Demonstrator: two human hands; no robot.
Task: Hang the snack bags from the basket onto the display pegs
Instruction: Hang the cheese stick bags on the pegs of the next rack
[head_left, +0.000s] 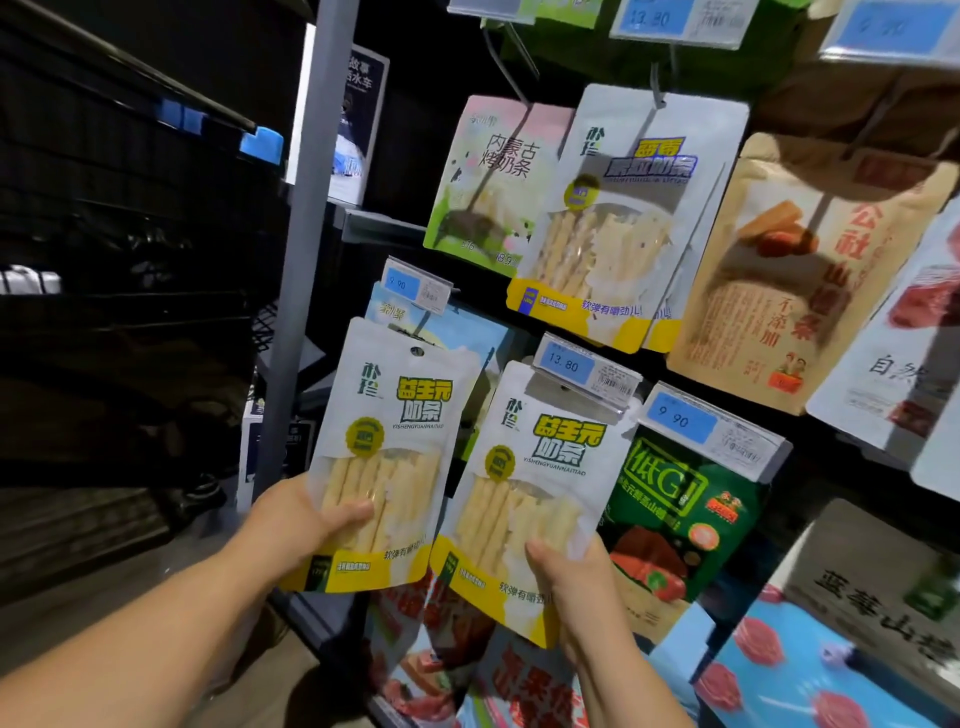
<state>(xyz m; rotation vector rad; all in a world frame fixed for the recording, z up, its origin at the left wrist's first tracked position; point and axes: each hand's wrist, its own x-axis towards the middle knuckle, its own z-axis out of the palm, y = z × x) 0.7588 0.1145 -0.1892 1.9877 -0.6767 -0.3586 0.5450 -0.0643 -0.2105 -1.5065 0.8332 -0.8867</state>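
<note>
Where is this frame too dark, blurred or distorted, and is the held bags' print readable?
In the head view, left of the grey post nearly everything is lost in black; the left bag, gripped by the left hand, and the right bag, gripped by the right hand, are evenly lit with readable print; the top price tags and right-edge packets look soft and bowed.

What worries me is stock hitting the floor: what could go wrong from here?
1. The right bag has its top hidden behind the 13.80 price tag, so whether it sits on a peg is unclear; if the right hand lets go, it may drop.
2. The left bag, gripped by the left hand, is on no peg and covers a blue bag under a 9.90 tag; it could go on the wrong peg.
</note>
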